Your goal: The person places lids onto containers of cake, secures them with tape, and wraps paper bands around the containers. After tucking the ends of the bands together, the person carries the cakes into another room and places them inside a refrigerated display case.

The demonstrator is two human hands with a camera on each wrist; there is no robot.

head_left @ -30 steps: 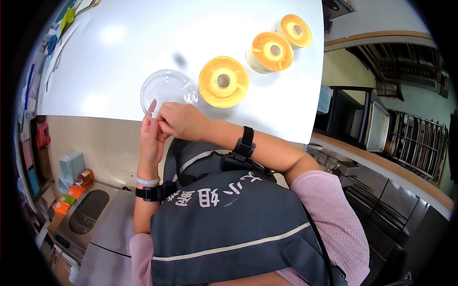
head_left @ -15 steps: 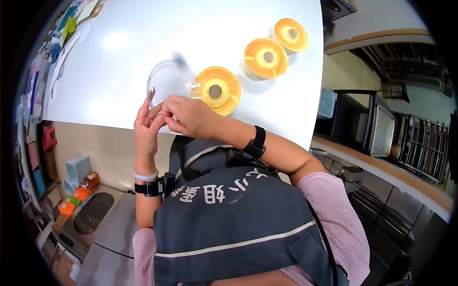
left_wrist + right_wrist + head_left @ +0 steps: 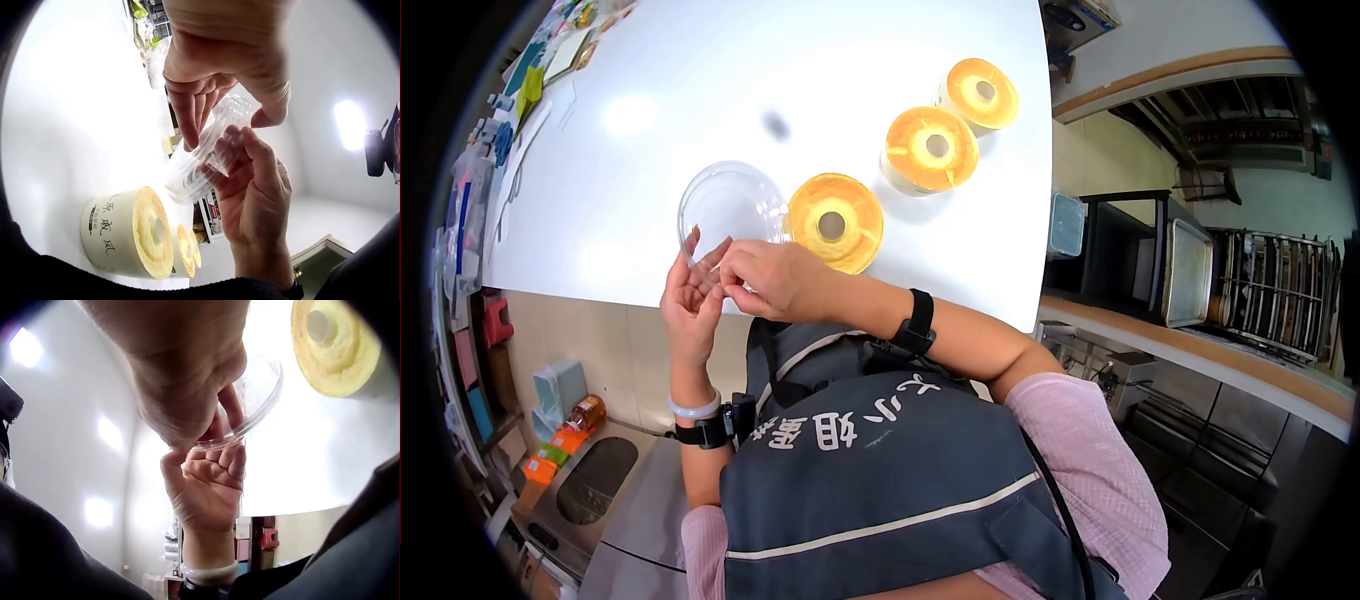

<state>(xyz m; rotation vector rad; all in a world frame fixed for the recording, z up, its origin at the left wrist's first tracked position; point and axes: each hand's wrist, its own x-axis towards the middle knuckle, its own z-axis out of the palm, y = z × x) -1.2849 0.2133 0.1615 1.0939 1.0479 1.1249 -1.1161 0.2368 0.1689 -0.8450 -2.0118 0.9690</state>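
A clear round plastic lid (image 3: 735, 200) is held tilted above the white table's near edge, left of the closest ring-shaped cake (image 3: 836, 226). My left hand (image 3: 691, 312) holds its near rim, fingers under it and thumb at the edge. My right hand (image 3: 785, 282) pinches the same rim beside the left thumb. In the left wrist view the lid (image 3: 200, 159) lies between my left hand (image 3: 231, 56) and right hand (image 3: 257, 209); I cannot tell whether it is several stacked. The right wrist view has the lid's rim (image 3: 265, 406) between the hands.
Two more ring-shaped cakes in pale paper wraps (image 3: 930, 150) (image 3: 981, 94) stand farther back to the right on the white table (image 3: 640, 220). Papers and supplies (image 3: 530, 92) line the table's left side. A black rack with trays (image 3: 1190, 270) stands off the right edge.
The lid and both hands have shifted slightly left and lower in the head view, along with the shifting view. The lid no longer overlaps the nearest cake as much as half a second ago.
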